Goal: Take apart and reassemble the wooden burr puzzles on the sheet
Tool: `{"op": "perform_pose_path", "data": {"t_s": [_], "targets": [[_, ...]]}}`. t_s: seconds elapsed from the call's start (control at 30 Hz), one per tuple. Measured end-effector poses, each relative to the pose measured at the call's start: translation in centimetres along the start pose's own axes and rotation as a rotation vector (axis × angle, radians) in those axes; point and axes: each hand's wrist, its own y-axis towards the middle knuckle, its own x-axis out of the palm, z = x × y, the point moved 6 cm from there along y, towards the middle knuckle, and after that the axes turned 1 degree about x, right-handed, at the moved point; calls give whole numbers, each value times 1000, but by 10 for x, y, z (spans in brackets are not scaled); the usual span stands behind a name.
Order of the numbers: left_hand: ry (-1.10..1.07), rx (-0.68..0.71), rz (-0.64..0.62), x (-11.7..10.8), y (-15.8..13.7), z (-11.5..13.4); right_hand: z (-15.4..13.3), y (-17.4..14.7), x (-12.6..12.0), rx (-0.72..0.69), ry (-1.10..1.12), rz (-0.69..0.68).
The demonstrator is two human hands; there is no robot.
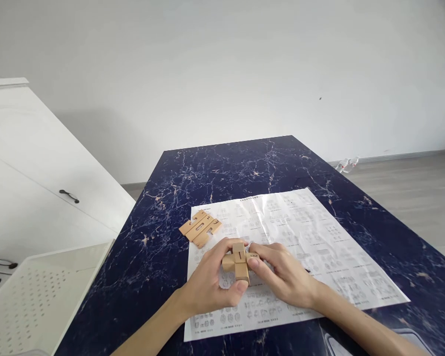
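Observation:
A small wooden burr puzzle of interlocking blocks is held between both hands above a printed sheet. The number 1 is written on its upper block. My left hand grips it from the left, thumb at the near end and fingers behind. From the right, my right hand pinches a side block that bears a dark mark, partly covered by the thumb. Flat notched wooden pieces, marked with numbers, lie side by side on the sheet's far left corner.
The sheet lies on a dark blue marble-patterned table. White cabinets and a perforated cream panel stand to the left. A dark-edged object shows at the bottom right. Beyond the right edge, clear plastic lies near the wall.

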Motion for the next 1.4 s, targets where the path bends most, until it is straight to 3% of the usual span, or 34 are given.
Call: {"op": "perform_pose_path", "data": {"t_s": [0.73,0.9,1.1,1.4], "targets": [[-31,-113,84,-5,5,-4,5,0,8,67,-117,-30],[101,-73,108,-11,4,-4,0,2,-2,36,-34,-124],[281,-8,193,-15,3,1,4,4,-3,-7,-193,-122],[379,39,291,-11,1,7,4,2,4,-72,-276,58]]}}
